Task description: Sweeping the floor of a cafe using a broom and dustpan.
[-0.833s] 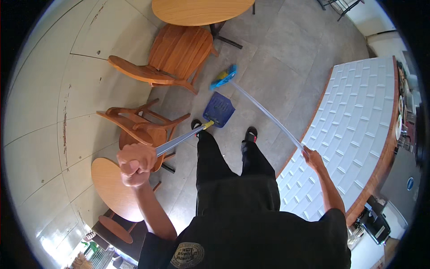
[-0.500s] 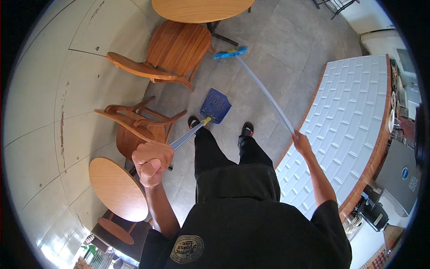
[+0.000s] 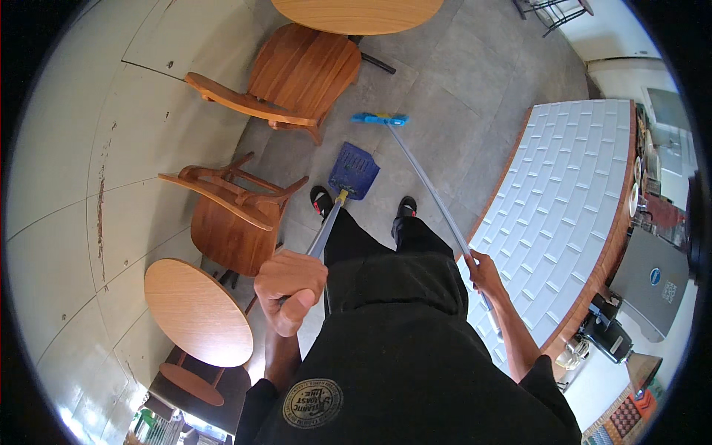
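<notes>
My left hand (image 3: 291, 292) is closed around the top of the long grey handle of a dustpan. The dark blue dustpan (image 3: 354, 172) rests on the floor just ahead of my left foot, its handle joined by a yellow socket (image 3: 342, 196). With fingers wrapped about its pale handle, my right hand (image 3: 485, 274) grips a broom (image 3: 424, 178) at my right side. The broom's blue head (image 3: 380, 119) lies on the grey floor a little beyond the dustpan, apart from it. The handle's end runs back under my right forearm.
Two wooden chairs (image 3: 304, 70) stand along the cream wall (image 3: 67, 193) on the left. A round table (image 3: 196, 311) is near my left elbow, another tabletop (image 3: 360, 13) farther ahead. On the right stands a white-tiled counter (image 3: 552, 215) with a grey machine (image 3: 656, 282) on it.
The broom head has come nearer, toward the dustpan. My right hand has drawn back and inward with the handle. My left hand has shifted right and nearer; the dustpan stays nearly in place.
</notes>
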The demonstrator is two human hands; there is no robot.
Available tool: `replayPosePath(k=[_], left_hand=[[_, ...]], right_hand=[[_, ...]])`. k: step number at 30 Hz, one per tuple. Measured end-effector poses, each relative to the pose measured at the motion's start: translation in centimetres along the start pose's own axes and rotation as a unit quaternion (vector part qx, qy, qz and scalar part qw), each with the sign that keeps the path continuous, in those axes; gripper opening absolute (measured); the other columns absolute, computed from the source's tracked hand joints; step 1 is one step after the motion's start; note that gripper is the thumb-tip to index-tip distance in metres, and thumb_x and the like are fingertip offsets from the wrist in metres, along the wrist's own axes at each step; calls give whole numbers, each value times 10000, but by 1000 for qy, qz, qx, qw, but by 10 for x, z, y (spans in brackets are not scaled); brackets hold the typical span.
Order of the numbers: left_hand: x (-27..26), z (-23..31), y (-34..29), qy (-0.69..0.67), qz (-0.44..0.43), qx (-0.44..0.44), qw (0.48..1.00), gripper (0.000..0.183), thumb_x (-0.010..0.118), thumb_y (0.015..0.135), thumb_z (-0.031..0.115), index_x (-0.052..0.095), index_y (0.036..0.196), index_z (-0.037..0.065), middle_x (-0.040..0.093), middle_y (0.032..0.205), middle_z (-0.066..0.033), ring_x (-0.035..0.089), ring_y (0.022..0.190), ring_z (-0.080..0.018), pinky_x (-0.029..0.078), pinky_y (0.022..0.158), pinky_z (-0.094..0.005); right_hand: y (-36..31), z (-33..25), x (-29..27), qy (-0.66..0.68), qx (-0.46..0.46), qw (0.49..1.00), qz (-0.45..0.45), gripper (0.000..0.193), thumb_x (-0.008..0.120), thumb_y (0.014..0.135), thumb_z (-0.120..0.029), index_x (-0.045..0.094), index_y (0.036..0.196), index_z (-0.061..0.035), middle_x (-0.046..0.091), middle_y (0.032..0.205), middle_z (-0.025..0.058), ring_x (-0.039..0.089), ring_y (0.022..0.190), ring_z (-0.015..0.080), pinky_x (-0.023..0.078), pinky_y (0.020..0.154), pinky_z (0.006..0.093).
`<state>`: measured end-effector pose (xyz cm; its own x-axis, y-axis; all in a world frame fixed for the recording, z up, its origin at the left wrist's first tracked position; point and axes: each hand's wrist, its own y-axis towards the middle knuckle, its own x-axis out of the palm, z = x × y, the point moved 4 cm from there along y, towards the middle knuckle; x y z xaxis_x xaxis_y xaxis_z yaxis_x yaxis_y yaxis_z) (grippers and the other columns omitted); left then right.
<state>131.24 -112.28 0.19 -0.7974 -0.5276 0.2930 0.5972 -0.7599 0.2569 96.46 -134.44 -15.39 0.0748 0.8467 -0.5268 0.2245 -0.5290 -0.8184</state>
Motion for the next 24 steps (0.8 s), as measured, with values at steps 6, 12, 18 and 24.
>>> replayPosePath(k=[6, 12, 18, 24], left_hand=[[-18, -1, 3, 5, 9, -1, 1000, 328, 511, 765, 136, 364, 489, 37, 364, 449, -55, 357, 345, -199, 255, 379, -316], [-36, -2, 9, 37, 8, 18, 999, 355, 473, 786, 165, 357, 478, 32, 348, 422, -31, 313, 328, -148, 234, 364, -298], [-60, -13, 1, 64, -59, -21, 996, 240, 517, 734, 124, 403, 550, 19, 368, 501, -78, 390, 405, -237, 277, 418, -344], [-63, -18, 5, 63, -87, -9, 994, 240, 511, 727, 114, 383, 546, 22, 343, 501, -78, 371, 406, -242, 273, 426, -355]], right_hand=[[60, -40, 32, -59, -198, 966, 157, 355, 476, 958, -319, 603, 994, 10, 534, 505, 145, 566, 418, 266, 456, 442, 394], [74, -63, 80, -136, -188, 960, 155, 347, 475, 937, -293, 562, 897, 40, 599, 721, 292, 614, 679, 459, 491, 670, 526], [-24, -109, 75, -31, -64, 997, -5, 349, 456, 960, -278, 573, 908, 47, 593, 621, 200, 603, 481, 318, 488, 484, 431], [-55, -113, 71, 45, -40, 998, -11, 368, 443, 977, -293, 590, 929, 41, 530, 507, 111, 547, 390, 209, 431, 395, 354]])
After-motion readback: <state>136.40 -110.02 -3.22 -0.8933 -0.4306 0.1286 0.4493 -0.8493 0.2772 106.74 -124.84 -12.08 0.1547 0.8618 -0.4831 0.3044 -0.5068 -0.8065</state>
